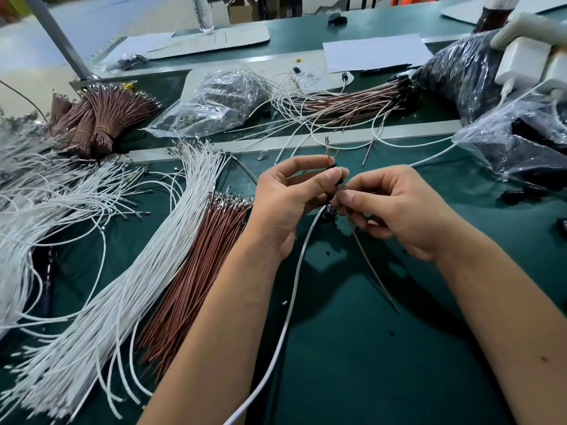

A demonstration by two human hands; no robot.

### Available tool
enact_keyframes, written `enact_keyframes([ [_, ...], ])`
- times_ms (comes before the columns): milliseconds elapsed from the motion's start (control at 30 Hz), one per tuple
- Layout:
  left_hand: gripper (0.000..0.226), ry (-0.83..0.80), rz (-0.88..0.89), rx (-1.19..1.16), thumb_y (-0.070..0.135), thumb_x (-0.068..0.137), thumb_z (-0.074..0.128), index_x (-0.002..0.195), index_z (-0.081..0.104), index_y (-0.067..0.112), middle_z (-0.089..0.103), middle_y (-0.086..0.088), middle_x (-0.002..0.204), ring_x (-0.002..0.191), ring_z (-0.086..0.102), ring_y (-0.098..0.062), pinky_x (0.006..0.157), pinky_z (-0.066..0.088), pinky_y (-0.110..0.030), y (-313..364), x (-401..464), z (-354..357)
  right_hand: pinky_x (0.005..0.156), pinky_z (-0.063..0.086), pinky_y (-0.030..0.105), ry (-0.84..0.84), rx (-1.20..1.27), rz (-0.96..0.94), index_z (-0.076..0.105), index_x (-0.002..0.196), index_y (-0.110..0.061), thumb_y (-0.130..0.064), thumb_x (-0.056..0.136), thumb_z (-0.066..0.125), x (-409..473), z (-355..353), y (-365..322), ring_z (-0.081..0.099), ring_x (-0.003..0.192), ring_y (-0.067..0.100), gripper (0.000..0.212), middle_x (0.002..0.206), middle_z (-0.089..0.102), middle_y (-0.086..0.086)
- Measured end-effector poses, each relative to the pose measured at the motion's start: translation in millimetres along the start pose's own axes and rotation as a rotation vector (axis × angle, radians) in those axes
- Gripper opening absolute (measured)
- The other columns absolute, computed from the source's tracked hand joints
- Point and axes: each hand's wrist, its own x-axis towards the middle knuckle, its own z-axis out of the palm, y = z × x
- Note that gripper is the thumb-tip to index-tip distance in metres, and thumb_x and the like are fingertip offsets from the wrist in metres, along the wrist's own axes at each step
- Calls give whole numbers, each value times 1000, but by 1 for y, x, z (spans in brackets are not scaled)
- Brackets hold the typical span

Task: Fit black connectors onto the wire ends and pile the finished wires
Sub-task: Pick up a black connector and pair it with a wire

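Observation:
My left hand (291,197) pinches a small black connector (338,181) between thumb and fingers above the green table. My right hand (395,210) pinches a thin brown wire (372,268) just below the connector; the wire trails down to the right. A white wire (291,302) hangs from the connector area toward the bottom edge. A fan of loose white wires (147,259) and a bundle of brown wires (202,271) lie to the left. A pile of brown wires with black connectors (362,99) lies at the back right.
Tied brown wire bundles (98,121) sit at the back left. Clear bags (214,99) lie behind the hands, a bag of black parts (521,148) at the right, white chargers (524,59) beyond it. Loose black connectors (518,194) lie on the green table (399,348).

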Motion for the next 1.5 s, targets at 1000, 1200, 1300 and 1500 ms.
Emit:
enact_keyframes([
  [1000,22,53,-106,-183,7,62,79,80,68,8,72,-13,84,64,69,-16,61,56,-19,7,-2,2,38,29,15,31,17,19,73,86,-9,-19,96,69,-1,7,1,49,48,10,15,77,73,10],
  [1200,17,2,-144,-234,2,65,76,81,73,8,76,-14,88,72,73,-19,66,58,-21,8,0,-3,39,29,14,30,44,16,72,81,-14,-14,100,64,-1,7,1,44,46,7,21,69,67,5],
  [1300,21,-3,-128,-204,0,63,77,82,74,9,76,-14,90,73,72,-19,67,58,-21,8,0,-3,41,30,15,27,25,15,72,81,-13,-13,101,64,0,6,2,43,47,7,22,68,65,5],
  [1500,32,45,-118,-199,1,59,79,89,70,8,73,-12,86,71,71,-18,65,57,-20,10,0,-2,42,29,17,26,9,-1,74,79,-15,-11,98,67,1,4,3,41,45,7,20,65,64,4],
])
